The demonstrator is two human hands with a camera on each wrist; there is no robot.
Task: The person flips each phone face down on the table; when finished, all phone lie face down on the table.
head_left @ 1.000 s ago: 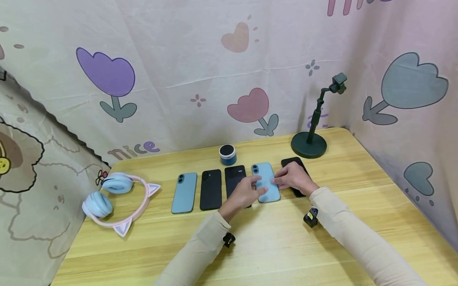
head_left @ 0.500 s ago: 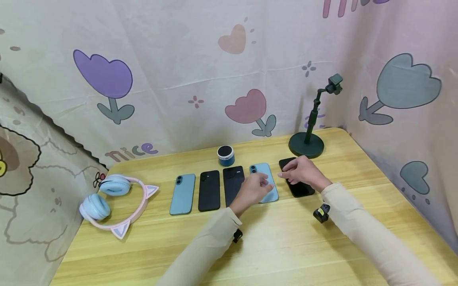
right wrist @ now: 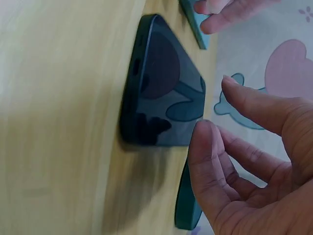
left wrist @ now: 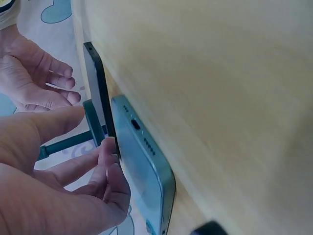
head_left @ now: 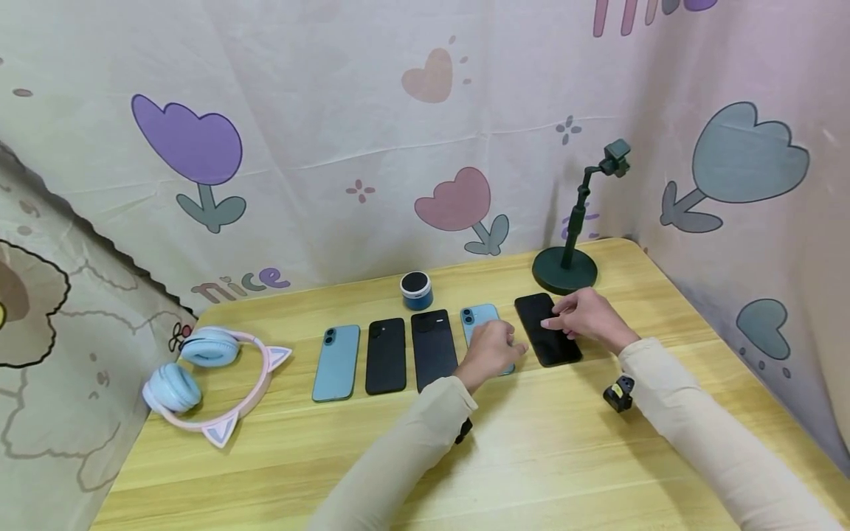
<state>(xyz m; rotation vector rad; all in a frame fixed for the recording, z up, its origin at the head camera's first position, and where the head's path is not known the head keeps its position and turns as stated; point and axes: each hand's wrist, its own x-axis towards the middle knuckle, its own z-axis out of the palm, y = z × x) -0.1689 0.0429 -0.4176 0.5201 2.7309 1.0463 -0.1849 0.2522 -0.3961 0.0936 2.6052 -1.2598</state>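
In the head view, my left hand (head_left: 490,352) is over the right-hand light-blue phone (head_left: 475,317), covering much of its back. The left wrist view shows nothing between the loosely bent fingers, with the light-blue phone (left wrist: 142,171) lying just beyond them. Above the glossy black phone (head_left: 543,341) at the row's right end is my right hand (head_left: 591,318), thumb and fingers apart. That black phone (right wrist: 166,98) lies screen up and reflects the curtain in the right wrist view. My right fingers appear just off it.
Left of my hands lie a black phone (head_left: 434,346), another black phone (head_left: 385,358) and a light-blue phone (head_left: 336,365). Behind them stands a small blue speaker (head_left: 416,290). Cat-ear headphones (head_left: 255,398) lie at left; a dark green stand (head_left: 566,271) is back right.
My right hand has left the right-hand light-blue phone and moved right over the glossy black one, uncovering more of its screen. My left hand has shifted right across the light-blue phone.
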